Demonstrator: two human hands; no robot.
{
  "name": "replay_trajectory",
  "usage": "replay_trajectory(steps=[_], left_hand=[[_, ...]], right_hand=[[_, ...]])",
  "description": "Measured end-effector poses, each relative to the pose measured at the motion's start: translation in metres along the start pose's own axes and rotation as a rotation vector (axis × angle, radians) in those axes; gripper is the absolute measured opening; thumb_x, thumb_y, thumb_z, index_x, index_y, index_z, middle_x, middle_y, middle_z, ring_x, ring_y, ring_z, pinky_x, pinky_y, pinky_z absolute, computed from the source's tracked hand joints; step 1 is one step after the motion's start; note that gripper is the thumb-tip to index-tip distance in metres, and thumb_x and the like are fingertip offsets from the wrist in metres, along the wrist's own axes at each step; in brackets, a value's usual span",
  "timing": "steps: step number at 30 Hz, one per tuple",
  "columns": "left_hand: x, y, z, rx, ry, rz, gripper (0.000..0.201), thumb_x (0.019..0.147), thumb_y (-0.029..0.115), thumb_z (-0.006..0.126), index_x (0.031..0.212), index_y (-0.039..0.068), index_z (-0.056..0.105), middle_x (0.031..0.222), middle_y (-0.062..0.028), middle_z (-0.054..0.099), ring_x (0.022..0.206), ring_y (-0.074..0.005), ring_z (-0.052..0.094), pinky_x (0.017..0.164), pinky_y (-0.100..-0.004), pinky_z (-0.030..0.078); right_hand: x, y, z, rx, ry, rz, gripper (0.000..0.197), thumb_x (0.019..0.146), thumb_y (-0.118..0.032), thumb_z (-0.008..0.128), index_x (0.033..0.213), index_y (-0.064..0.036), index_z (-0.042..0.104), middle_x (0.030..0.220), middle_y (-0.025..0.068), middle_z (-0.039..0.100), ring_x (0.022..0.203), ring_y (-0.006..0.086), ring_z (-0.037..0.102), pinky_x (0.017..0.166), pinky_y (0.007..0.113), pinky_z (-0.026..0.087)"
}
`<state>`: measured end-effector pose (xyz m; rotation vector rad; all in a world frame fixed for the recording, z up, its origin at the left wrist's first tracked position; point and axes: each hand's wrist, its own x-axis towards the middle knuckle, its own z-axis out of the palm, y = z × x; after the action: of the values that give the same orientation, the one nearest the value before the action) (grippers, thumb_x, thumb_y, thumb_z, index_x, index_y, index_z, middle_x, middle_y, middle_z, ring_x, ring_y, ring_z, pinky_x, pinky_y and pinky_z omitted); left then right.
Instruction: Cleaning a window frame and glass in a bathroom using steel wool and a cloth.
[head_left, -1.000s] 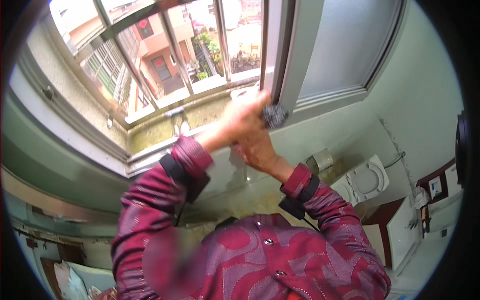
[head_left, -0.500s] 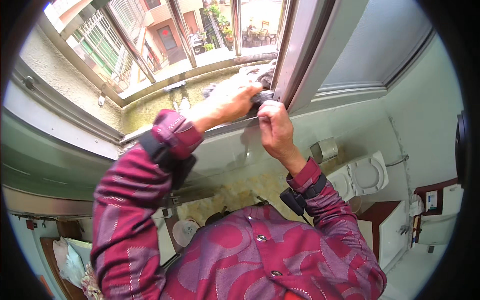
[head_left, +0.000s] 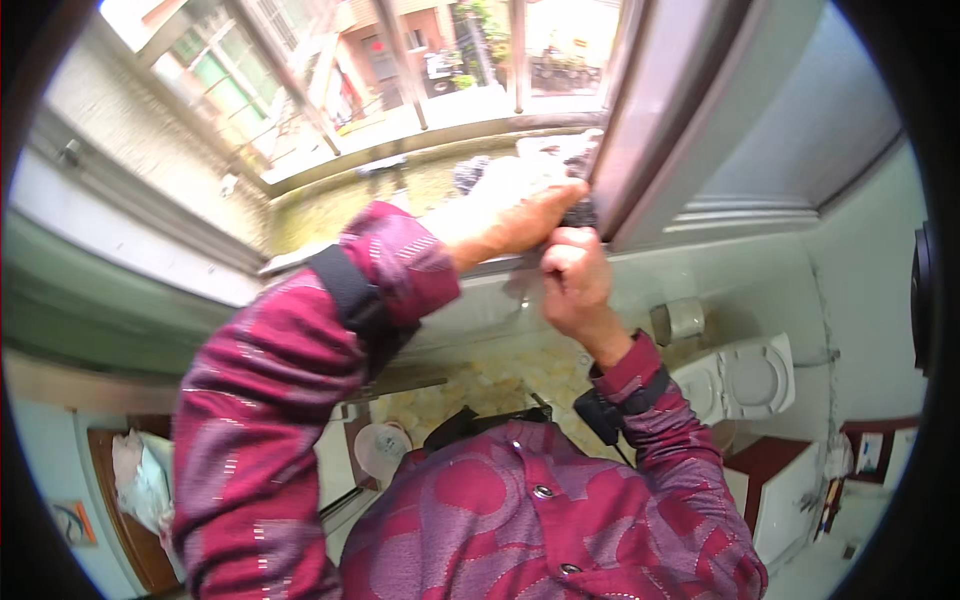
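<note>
Left hand: it reached over the window ledge [head_left: 335, 215], palm down; the left hand [head_left: 520, 218] was closed around a dark grey cloth [head_left: 580, 212], a piece of which showed beyond the fingers.
Right hand: the right hand [head_left: 578, 285] was curled into a fist just below that piece of cloth, on the room side of the ledge; whether its fingers gripped the cloth could not be told.
Cloth: it lay at the right end of the ledge's inner edge, between the two hands and close against the upright window frame [head_left: 665, 115].
Grey tuft: a fuzzy grey tuft [head_left: 469, 174] showed on the far side of the left hand; whether it belonged to the same cloth was unclear.
Pale bundle: a pale, blotchy bundle [head_left: 562, 150] sat in the ledge's far right corner, blurred and washed out by light.
Ledge's outer edge: a small grey bar-shaped piece [head_left: 385, 163] lay near its middle, inside the metal bars [head_left: 400, 65].
Sleeves: both arms wore dark red patterned sleeves [head_left: 265, 430], with a black strap [head_left: 347, 290] around each wrist.
Right of the frame: a frosted pane [head_left: 800, 130] stood beside it.
Floor: below the wall, a toilet with raised lid [head_left: 755, 380], a silvery bin [head_left: 680, 320] and a whitish bucket [head_left: 383, 450] stood on yellowish flooring [head_left: 470, 385].
</note>
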<state>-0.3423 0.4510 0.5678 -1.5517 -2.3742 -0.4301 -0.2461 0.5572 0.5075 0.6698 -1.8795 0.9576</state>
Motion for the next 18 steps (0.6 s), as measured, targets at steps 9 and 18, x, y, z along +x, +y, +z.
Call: replay_trajectory(steps=[9, 18], left_hand=[[-0.077, -0.013, -0.032, 0.188, -0.03, -0.296, 0.029, 0.069, 0.013, 0.065, 0.096, 0.008, 0.057, 0.083, -0.0135, 0.059, 0.08, -0.0323, 0.056, 0.072, -0.0408, 0.045], [-0.14, 0.002, -0.081, 0.027, 0.459, -0.4, 0.059, 0.069, 0.026, 0.071, 0.119, 0.002, 0.051, 0.114, -0.0201, 0.053, 0.109, -0.0344, 0.047, 0.094, -0.044, 0.034]], right_hand=[[0.028, -0.008, -0.014, -0.145, -0.26, 0.2, 0.02, 0.069, 0.007, 0.053, 0.087, -0.0015, 0.05, 0.079, 0.0154, 0.05, 0.075, 0.0339, 0.052, 0.067, 0.04, 0.044], [0.113, -0.011, 0.035, 0.094, -0.7, -0.162, 0.046, 0.076, -0.009, 0.062, 0.12, -0.0066, 0.047, 0.101, 0.016, 0.055, 0.095, 0.0319, 0.054, 0.08, 0.038, 0.045]])
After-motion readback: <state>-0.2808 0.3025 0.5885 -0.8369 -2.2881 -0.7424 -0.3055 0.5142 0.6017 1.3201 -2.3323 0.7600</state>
